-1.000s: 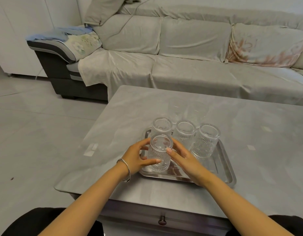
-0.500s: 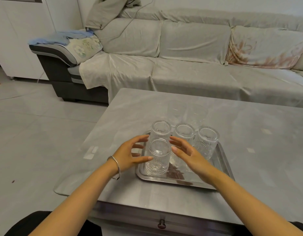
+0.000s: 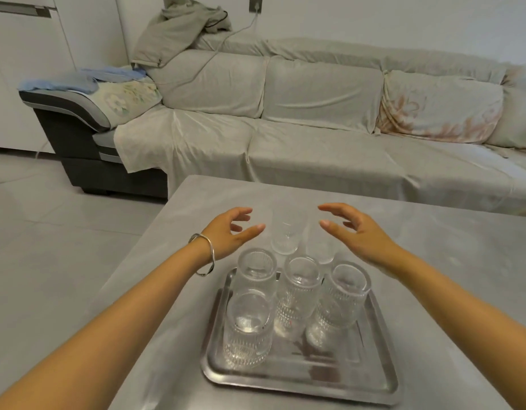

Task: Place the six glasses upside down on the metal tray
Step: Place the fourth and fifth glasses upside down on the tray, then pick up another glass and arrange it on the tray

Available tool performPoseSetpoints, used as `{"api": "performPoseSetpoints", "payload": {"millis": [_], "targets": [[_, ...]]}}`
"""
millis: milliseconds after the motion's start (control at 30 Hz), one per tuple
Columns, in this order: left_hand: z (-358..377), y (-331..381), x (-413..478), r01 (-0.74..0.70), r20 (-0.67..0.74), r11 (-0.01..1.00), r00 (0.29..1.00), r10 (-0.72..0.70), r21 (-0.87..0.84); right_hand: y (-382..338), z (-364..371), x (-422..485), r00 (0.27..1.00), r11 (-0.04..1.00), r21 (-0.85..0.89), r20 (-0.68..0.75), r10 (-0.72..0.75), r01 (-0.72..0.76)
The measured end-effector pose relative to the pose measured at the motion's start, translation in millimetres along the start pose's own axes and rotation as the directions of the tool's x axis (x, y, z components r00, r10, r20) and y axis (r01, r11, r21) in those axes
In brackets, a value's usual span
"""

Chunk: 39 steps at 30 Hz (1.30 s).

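4 glasses (image 3: 297, 303) inverted on tray (image 3: 300, 377), perhaps 2 (image 3: 285, 232) beyond

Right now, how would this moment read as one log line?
on square metal tray: four ribbed clear glasses inverted | on grey table: two | left hand: open, empty | right hand: open, empty

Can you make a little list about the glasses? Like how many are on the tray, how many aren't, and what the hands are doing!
glasses on tray: four, upside down, three in a back row and one in front at the left
tray: metal tray on the grey table
glasses not on tray: two, upright on the table just behind the tray, one clearer than the other
left hand: open, empty, reaching toward those two
right hand: open, empty, reaching too
left to do: two glasses
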<state>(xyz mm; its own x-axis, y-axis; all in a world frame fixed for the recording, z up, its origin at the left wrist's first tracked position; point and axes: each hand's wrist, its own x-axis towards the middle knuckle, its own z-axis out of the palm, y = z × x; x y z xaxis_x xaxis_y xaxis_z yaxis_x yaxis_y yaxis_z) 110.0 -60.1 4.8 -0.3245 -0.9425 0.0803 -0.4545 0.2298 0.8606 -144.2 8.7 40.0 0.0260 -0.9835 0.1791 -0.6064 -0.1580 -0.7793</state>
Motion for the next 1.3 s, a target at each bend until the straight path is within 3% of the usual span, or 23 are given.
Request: {"api": "performPoseSetpoints", "payload": {"millis": [133, 433, 700, 867, 933, 1100, 1200, 1300], "targets": [[21.0, 0.9, 42.8, 0.042, 0.071, 0.995, 0.996, -0.049, 0.094, 39.7, -4.1, 24.9, 0.996, 0.995, -0.058, -0.012, 0.085, -0.085], [62.0, 8.5, 102.3, -0.018, 0.158, 0.972, 0.987, -0.020, 0.235, 91.2, 5.6, 49.6, 0.986, 0.984, 0.064, -0.016, 0.166, -0.165], [71.1, 3.3, 107.0, -0.052, 0.146, 0.911, 0.989, -0.008, 0.408, 98.4, 9.2, 53.6, 0.987, 0.979, 0.137, -0.047, 0.156, -0.148], [68.2, 6.0, 95.0, -0.041, 0.040, 0.920, 0.999, 0.028, 0.389, 93.8, 11.4, 50.2, 0.982, 0.974, 0.164, -0.078, 0.172, -0.158], [61.9, 10.8, 86.6, -0.042, -0.063, 0.950, 0.996, 0.065, 0.310, 87.7, 10.2, 47.5, 0.982, 0.977, 0.165, -0.107, 0.157, -0.138], [30.9, 40.6, 62.2, -0.117, -0.250, 0.990, 0.964, 0.094, -0.081, 46.5, 3.8, 40.4, 0.983, 0.975, 0.218, -0.168, 0.076, -0.038], [17.3, 65.3, 41.6, -0.140, -0.242, 0.930, 0.969, 0.057, -0.340, 9.1, 0.9, 32.5, 0.990, 0.961, 0.275, -0.134, 0.048, -0.009], [8.9, 86.4, 15.3, -0.131, -0.202, 0.807, 0.979, 0.015, -0.576, -26.2, -0.6, 20.7, 0.996, 0.906, 0.420, -0.033, 0.078, -0.057]]}}
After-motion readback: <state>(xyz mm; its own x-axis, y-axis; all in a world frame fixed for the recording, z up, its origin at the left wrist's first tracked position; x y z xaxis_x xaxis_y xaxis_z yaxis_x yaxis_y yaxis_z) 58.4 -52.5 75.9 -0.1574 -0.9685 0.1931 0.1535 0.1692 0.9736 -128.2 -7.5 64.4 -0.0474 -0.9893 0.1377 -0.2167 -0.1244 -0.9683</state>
